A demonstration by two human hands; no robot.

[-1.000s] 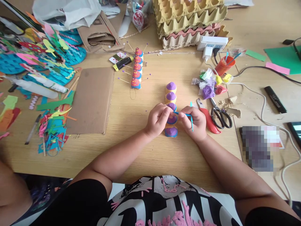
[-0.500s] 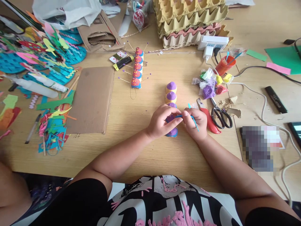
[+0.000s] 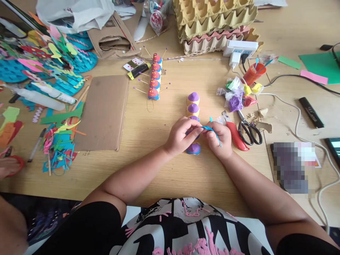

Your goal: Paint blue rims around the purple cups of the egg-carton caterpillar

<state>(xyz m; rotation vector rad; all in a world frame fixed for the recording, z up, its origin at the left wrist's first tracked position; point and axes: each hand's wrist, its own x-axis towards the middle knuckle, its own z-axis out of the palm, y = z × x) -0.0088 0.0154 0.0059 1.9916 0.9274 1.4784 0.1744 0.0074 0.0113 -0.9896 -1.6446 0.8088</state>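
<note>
My left hand (image 3: 183, 136) is closed in a pinch on one end of a thin blue strip (image 3: 211, 130). My right hand (image 3: 220, 140) is closed around the same strip, whose narrow end hangs over the fingers. A light blue tip also shows above the right hand; I cannot tell if it is part of the strip. Under and between both hands lies a row of egg-carton bumps (image 3: 193, 108), yellow and blue with purple tops, partly hidden by the left hand. Beside the right hand are a red-handled cutter (image 3: 237, 136) and black-handled scissors (image 3: 250, 132).
A finished-looking red and blue caterpillar (image 3: 155, 76) with pins stands farther back. Cardboard (image 3: 103, 113) and paper scraps (image 3: 60, 152) lie left. Egg trays (image 3: 215, 28), wrapped clay (image 3: 235, 102), an orange cup (image 3: 254, 74) and a cable are behind and right. Another person's hand (image 3: 6, 167) holds red-handled scissors.
The blue strip now bends across the gap between my hands and more of it shows. My right hand has shifted slightly left. Another person's hand with red handles has appeared at the left edge.
</note>
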